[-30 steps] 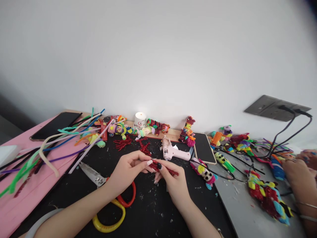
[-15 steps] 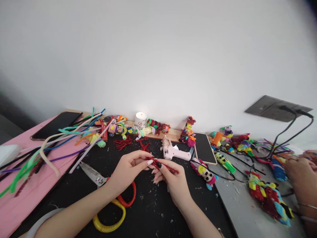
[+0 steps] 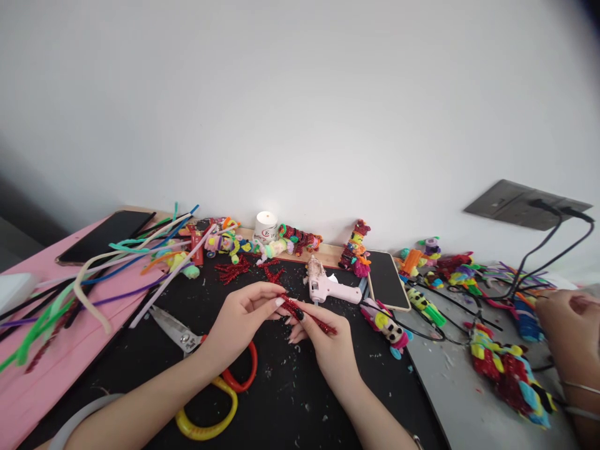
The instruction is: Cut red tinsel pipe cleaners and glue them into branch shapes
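Red tinsel piece [image 3: 292, 307] was above the desk [image 3: 269, 409], approx. mid-width, held in 2 hands: L hand [image 3: 248, 322] pinched its L end, R hand [image 3: 330, 344] its middle, thumb on top. Glue gun [image 3: 330, 288] lay just beyond, nr the desk's back edge, w/ 1 red-hatted fig. [image 3: 356, 249] there. Scissors [image 3: 187, 341] lay L, handles twd the front edge.

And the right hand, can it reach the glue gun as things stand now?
Probably yes: the glue gun lies just beyond the right hand, with nothing seen between them. But that hand pinches the red glittery piece, so it should probably release it first.
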`<control>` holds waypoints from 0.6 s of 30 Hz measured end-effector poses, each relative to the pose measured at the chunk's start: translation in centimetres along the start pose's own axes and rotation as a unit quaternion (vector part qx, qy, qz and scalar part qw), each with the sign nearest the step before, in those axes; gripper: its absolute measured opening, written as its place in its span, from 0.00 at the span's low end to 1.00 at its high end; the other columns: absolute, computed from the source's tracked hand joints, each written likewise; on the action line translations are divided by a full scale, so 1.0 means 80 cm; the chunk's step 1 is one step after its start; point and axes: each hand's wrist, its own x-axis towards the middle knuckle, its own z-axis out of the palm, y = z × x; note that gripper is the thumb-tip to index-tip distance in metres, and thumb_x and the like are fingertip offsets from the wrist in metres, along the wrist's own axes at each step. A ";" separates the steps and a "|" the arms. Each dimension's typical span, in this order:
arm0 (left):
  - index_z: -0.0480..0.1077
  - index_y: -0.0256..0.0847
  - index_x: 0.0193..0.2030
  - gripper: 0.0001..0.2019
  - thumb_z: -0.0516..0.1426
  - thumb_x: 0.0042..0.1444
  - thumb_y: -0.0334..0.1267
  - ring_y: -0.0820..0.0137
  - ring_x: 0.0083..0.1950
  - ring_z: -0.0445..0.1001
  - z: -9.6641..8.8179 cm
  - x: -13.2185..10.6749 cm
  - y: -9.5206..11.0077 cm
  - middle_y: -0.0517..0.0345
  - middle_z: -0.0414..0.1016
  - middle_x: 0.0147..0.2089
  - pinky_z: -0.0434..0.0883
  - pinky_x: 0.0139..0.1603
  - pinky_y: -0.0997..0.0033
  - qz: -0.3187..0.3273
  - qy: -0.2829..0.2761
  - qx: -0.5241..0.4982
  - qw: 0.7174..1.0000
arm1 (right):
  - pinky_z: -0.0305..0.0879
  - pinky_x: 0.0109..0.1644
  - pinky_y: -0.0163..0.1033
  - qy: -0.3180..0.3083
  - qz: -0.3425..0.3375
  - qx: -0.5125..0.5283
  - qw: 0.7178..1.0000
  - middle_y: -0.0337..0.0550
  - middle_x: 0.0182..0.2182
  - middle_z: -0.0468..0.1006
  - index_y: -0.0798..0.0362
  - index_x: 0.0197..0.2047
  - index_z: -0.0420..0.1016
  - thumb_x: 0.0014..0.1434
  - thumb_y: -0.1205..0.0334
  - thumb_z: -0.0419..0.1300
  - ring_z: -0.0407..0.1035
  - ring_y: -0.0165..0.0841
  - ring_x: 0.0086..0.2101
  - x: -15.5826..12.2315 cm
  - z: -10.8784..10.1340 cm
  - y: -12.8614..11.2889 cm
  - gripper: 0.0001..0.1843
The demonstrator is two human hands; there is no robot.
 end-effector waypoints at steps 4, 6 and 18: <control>0.74 0.38 0.37 0.07 0.62 0.51 0.35 0.71 0.33 0.79 -0.001 -0.001 0.000 0.59 0.79 0.32 0.76 0.36 0.76 0.003 0.006 -0.002 1.000 | 0.73 0.28 0.31 -0.004 -0.020 -0.018 1.000 0.38 0.26 0.79 0.44 0.43 0.81 0.58 0.62 0.59 0.73 0.27 0.23 -0.003 -0.001 0.000 0.12; 0.74 0.38 0.37 0.06 0.61 0.51 0.36 0.72 0.34 0.79 -0.001 -0.002 0.001 0.59 0.79 0.32 0.76 0.37 0.76 0.000 0.005 -0.007 1.000 | 0.73 0.30 0.32 -0.009 -0.023 -0.023 0.999 0.38 0.25 0.79 0.44 0.44 0.81 0.59 0.62 0.58 0.73 0.28 0.23 -0.004 0.000 -0.001 0.12; 0.75 0.38 0.36 0.07 0.63 0.49 0.36 0.72 0.33 0.79 0.002 -0.002 0.002 0.59 0.79 0.33 0.76 0.38 0.76 0.005 0.031 -0.032 0.999 | 0.73 0.30 0.33 -0.010 -0.002 0.016 1.000 0.40 0.29 0.80 0.46 0.43 0.81 0.58 0.58 0.60 0.73 0.29 0.25 -0.001 0.000 0.001 0.11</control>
